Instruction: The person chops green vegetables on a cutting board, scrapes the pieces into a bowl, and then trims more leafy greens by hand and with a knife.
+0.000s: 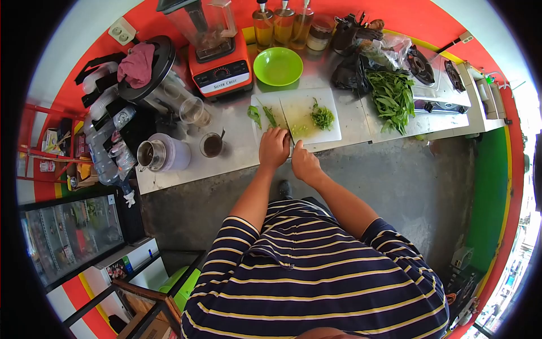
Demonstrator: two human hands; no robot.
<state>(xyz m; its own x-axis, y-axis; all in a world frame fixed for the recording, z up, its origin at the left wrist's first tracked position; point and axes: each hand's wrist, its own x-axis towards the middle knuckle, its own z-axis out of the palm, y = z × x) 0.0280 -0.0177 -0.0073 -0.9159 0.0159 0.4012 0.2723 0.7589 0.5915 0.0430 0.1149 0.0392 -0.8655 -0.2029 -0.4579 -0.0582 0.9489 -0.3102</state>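
On a white cutting board [324, 135], my left hand [274, 148] is closed, its curled fingers pressed at the end of a green leafy stalk [270, 117]. My right hand [306, 164] is wrapped round the handle of a knife [285, 116], whose blade points away from me across the board, just right of my left fingers. Small chopped green pieces [301, 131] lie right of the blade, with a heap of chopped greens [322, 117] farther right. A loose green leaf [254, 115] rests at the board's left side.
Behind the board are a green bowl [278, 66] and an orange blender [221, 70]. Leafy greens [392, 99] lie to the right, before a gas stove [440, 107]. Leftward stand a glass of dark liquid [212, 145], a plastic cup [195, 112] and an open flask [169, 152].
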